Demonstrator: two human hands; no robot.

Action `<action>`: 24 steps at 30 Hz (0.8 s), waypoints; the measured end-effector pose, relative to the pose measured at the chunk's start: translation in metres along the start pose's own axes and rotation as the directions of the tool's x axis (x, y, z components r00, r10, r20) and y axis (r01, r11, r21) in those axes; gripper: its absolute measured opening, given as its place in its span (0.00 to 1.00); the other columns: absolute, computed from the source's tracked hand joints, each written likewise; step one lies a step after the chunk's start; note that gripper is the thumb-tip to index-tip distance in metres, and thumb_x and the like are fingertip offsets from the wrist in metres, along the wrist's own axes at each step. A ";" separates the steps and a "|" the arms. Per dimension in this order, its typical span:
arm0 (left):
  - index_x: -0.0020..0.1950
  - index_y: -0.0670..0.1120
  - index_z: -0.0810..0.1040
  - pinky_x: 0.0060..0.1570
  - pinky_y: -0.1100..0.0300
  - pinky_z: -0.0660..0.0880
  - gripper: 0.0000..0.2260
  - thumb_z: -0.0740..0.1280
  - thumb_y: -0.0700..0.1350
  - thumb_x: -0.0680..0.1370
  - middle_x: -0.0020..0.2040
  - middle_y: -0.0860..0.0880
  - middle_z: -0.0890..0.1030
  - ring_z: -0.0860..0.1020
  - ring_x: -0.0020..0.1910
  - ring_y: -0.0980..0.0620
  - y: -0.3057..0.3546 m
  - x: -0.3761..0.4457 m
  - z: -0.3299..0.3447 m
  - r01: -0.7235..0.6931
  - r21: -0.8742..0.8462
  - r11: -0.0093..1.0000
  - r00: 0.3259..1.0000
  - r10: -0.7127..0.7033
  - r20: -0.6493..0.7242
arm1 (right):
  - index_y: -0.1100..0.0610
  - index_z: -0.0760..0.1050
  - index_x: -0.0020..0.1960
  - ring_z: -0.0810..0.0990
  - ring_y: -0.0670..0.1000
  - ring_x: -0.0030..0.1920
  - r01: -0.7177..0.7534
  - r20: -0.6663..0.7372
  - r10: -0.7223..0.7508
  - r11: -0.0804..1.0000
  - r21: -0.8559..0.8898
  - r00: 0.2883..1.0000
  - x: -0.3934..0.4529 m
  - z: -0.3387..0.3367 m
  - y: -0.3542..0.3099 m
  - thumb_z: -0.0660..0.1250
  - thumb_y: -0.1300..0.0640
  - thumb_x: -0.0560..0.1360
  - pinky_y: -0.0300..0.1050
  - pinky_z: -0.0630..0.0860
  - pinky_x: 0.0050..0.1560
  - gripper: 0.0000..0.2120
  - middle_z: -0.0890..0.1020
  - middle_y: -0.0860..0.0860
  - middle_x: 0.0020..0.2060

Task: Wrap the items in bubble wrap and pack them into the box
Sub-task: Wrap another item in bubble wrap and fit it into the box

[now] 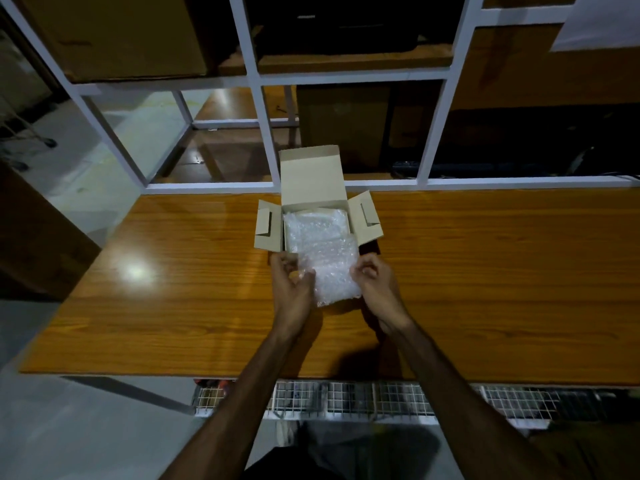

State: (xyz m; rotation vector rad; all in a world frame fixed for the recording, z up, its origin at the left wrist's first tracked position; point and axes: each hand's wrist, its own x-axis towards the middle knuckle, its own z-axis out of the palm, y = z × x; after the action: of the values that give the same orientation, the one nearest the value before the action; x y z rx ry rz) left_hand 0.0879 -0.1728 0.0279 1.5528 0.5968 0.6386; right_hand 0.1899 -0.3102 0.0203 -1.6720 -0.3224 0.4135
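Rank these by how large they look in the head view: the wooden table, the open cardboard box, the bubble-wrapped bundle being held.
1. Wooden table, by far the largest.
2. Cardboard box, flaps spread.
3. Bubble-wrapped bundle; it sits nearer the camera, so its true size against the box is unsure.

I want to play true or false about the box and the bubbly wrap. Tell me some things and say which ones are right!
1. The cardboard box has its lid standing open. True.
2. The box sits on a glass table. False: the table is brown wood.
3. Both hands are at the bubble-wrapped bundle. True: the left hand and the right hand hold it at its sides.
4. The box has nothing inside. False: bubble wrap already lies in it.
5. The bundle in the hands is fully inside the box. False: it is at the near edge, mostly outside the box.
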 end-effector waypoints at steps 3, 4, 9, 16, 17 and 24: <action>0.70 0.46 0.74 0.53 0.45 0.85 0.18 0.63 0.33 0.82 0.73 0.46 0.71 0.76 0.69 0.45 0.006 0.025 -0.012 -0.056 -0.002 0.998 0.978 0.056 0.203 | 0.49 0.81 0.60 0.79 0.47 0.64 0.010 -0.024 -0.010 1.000 0.020 1.000 0.016 0.018 -0.017 0.66 0.63 0.82 0.53 0.82 0.61 0.13 0.80 0.42 0.60; 0.71 0.47 0.77 0.56 0.44 0.84 0.18 0.63 0.34 0.83 0.74 0.48 0.71 0.75 0.70 0.45 0.007 0.034 -0.015 -0.045 0.009 0.999 0.966 0.041 0.254 | 0.49 0.81 0.64 0.78 0.47 0.65 0.014 -0.016 -0.013 1.000 0.028 1.000 0.021 0.021 -0.022 0.66 0.63 0.83 0.51 0.83 0.60 0.14 0.79 0.42 0.63; 0.80 0.49 0.70 0.59 0.50 0.83 0.35 0.75 0.32 0.75 0.76 0.49 0.71 0.77 0.68 0.46 0.012 0.091 -0.024 0.091 0.183 0.979 0.934 -0.147 0.325 | 0.52 0.70 0.78 0.76 0.44 0.58 -0.024 0.110 0.037 0.993 -0.112 0.993 0.060 0.024 -0.039 0.67 0.66 0.81 0.33 0.81 0.42 0.27 0.72 0.51 0.74; 0.74 0.40 0.73 0.65 0.44 0.79 0.34 0.82 0.37 0.70 0.70 0.42 0.77 0.76 0.70 0.39 0.022 0.167 -0.015 -0.214 0.544 0.811 0.870 -0.095 0.484 | 0.58 0.71 0.75 0.80 0.55 0.63 0.144 0.208 -0.028 0.811 -0.566 0.978 0.136 0.037 -0.039 0.74 0.61 0.77 0.41 0.79 0.52 0.27 0.79 0.55 0.64; 0.73 0.39 0.74 0.69 0.45 0.76 0.32 0.81 0.41 0.72 0.70 0.41 0.76 0.73 0.72 0.38 0.022 0.173 -0.012 -0.273 0.602 0.751 0.853 -0.100 0.512 | 0.58 0.70 0.75 0.79 0.56 0.65 0.156 0.218 -0.019 0.761 -0.630 0.976 0.144 0.038 -0.038 0.75 0.60 0.77 0.42 0.79 0.54 0.28 0.77 0.57 0.65; 0.82 0.37 0.57 0.77 0.43 0.67 0.32 0.67 0.46 0.84 0.83 0.30 0.45 0.63 0.79 0.30 0.009 0.179 -0.005 -0.514 0.794 0.325 0.772 -0.229 0.593 | 0.58 0.69 0.73 0.65 0.58 0.76 0.285 0.281 -0.059 0.317 -0.905 0.958 0.145 0.053 -0.027 0.74 0.54 0.77 0.54 0.70 0.73 0.28 0.61 0.58 0.78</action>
State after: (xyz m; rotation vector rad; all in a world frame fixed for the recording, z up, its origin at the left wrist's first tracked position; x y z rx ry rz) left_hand 0.2110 -0.0440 0.0458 2.8372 0.2477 -0.2919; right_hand 0.2968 -0.1951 0.0281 -2.7359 -1.0614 0.2024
